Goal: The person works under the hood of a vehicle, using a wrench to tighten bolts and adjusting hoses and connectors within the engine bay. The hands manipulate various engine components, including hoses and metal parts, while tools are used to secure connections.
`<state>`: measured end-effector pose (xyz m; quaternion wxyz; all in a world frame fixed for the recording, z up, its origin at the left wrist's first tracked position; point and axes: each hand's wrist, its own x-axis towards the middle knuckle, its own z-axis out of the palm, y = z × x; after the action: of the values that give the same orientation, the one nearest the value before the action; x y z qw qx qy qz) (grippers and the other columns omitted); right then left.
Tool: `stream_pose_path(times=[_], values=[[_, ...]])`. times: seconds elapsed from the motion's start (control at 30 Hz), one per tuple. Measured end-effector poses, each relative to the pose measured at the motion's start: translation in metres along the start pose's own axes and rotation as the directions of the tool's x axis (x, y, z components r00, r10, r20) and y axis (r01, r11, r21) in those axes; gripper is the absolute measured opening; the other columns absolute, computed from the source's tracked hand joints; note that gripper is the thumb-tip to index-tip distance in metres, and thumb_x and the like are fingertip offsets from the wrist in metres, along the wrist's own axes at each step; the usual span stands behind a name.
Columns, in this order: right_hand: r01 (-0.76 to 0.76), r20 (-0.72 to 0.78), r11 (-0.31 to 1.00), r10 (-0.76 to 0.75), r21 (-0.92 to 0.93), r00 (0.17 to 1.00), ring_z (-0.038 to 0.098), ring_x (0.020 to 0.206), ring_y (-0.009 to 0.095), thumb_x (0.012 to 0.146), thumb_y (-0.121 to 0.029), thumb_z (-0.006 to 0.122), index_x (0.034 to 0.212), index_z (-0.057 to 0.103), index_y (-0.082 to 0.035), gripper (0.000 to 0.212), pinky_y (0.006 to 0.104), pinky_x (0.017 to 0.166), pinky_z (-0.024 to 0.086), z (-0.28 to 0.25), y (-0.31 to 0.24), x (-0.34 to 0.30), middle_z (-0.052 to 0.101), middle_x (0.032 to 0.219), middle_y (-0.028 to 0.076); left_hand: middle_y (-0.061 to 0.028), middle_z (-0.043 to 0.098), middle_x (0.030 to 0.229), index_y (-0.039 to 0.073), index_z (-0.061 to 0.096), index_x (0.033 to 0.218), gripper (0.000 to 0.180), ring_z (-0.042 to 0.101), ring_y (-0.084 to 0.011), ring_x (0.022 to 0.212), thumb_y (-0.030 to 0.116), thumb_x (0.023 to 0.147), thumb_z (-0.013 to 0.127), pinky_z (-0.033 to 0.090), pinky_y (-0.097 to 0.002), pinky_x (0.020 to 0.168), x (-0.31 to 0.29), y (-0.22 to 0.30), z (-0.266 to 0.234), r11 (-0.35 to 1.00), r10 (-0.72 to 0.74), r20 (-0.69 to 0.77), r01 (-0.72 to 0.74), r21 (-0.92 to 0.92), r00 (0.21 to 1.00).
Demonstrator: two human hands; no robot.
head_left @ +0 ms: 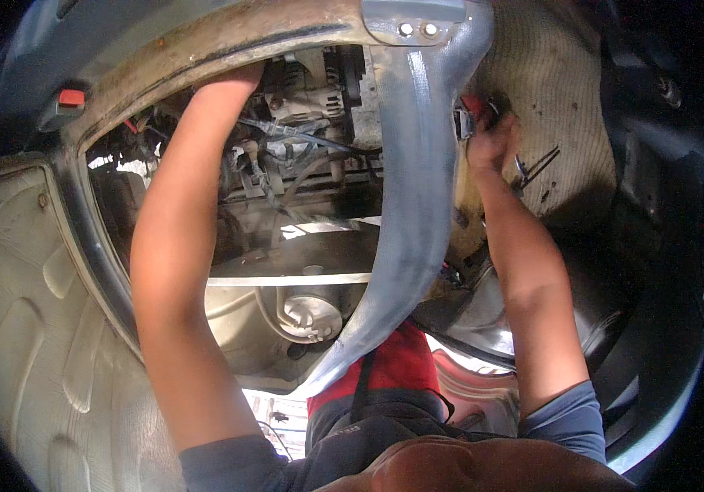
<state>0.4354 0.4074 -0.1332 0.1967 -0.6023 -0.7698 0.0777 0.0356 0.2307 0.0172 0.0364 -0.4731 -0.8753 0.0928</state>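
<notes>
My left forearm (176,246) reaches up into an engine bay, and my left hand is hidden behind a rusty metal rail (204,49). The wrist disappears beside a grey alternator (303,98) and a bundle of cables (286,135). My right hand (491,141) is closed around a red-handled tool (471,111). It holds the tool's tip where a curved grey plastic panel (417,205) meets a beige felt liner (561,98). What the tool's tip is working on is hidden.
A ribbed beige underbody cover (24,328) fills the left. A round white canister (311,316) hangs below a crossbar (286,279). A red clip (71,98) sits at upper left. Dark wheel-arch plastic (655,205) curves along the right.
</notes>
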Motion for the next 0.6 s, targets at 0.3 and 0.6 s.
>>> stream_pose_path(times=[0.3, 0.6], values=[[0.137, -0.119, 0.99, -0.138, -0.017, 0.983, 0.058, 0.101, 0.041, 0.082, -0.023, 0.064, 0.124, 0.055, -0.004, 0.047, 0.0513, 0.087, 0.046, -0.004, -0.004, 0.003, 0.061, 0.11, 0.019, -0.0158, 0.054, 0.138, 0.012, 0.057, 0.131, 0.042, 0.05, -0.0349, 0.128, 0.033, 0.097, 0.045, 0.039, -0.0473, 0.108, 0.002, -0.002, 0.003, 0.999, -0.003, -0.034, 0.001, -0.05, 0.999], [0.124, -0.095, 0.992, -0.125, -0.023, 0.988, 0.058, 0.101, 0.041, 0.083, -0.023, 0.062, 0.123, 0.056, -0.003, 0.045, 0.0515, 0.088, 0.046, -0.007, -0.003, 0.004, 0.062, 0.112, 0.019, -0.0162, 0.056, 0.136, 0.011, 0.058, 0.129, 0.041, 0.051, -0.035, 0.126, 0.032, 0.097, 0.046, 0.04, -0.0469, 0.107, 0.007, 0.0, 0.006, 0.998, -0.001, -0.052, -0.002, -0.066, 0.999]])
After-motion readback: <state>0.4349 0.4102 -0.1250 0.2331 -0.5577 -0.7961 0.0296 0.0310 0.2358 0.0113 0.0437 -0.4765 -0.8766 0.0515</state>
